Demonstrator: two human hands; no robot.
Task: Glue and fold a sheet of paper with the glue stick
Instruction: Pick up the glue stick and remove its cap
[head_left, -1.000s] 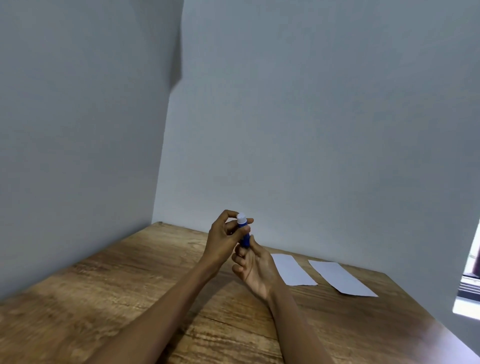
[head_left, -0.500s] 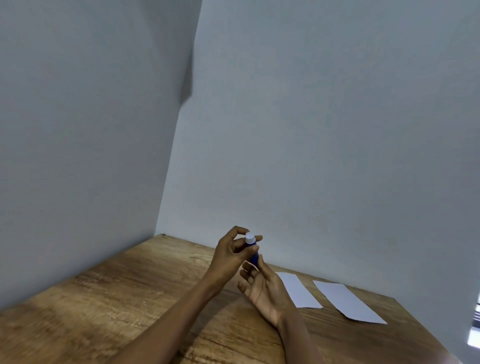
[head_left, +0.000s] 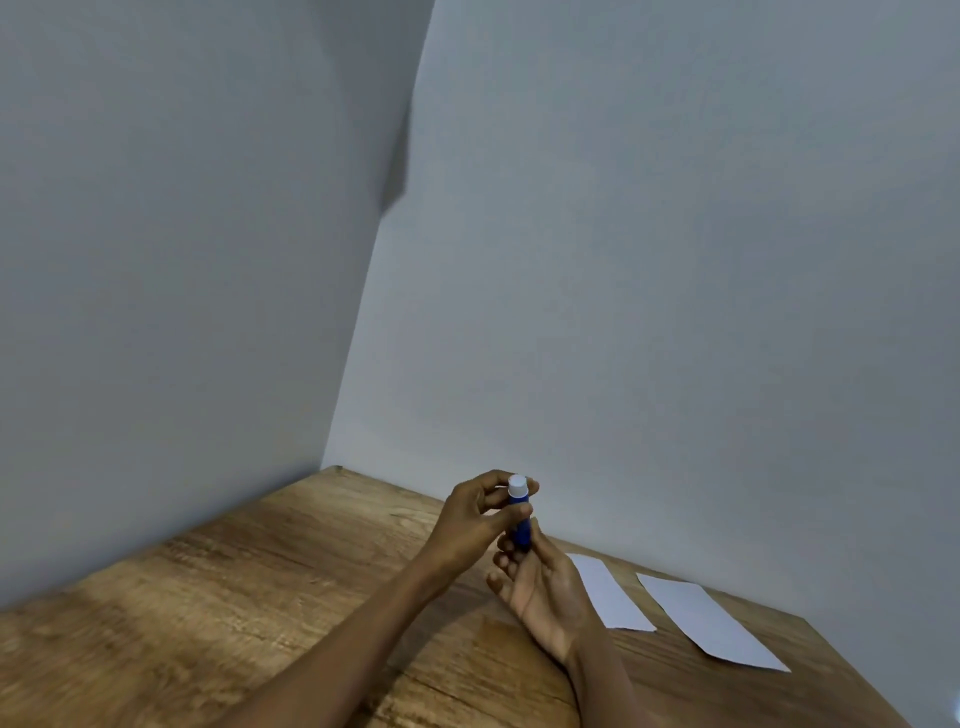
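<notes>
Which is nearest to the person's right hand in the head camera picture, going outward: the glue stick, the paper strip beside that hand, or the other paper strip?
1. Glue stick: held upright in the right hand, with the left hand gripping it too.
2. Nearer paper strip: flat on the table, just right of that hand.
3. Farther paper strip: further right, toward the table's edge.

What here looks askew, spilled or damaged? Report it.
Nothing stands out. Both hands, left hand and right hand, hold the blue glue stick with a white cap upright above the wooden table. Two white paper strips lie flat, side by side, with no spill or tear visible.
</notes>
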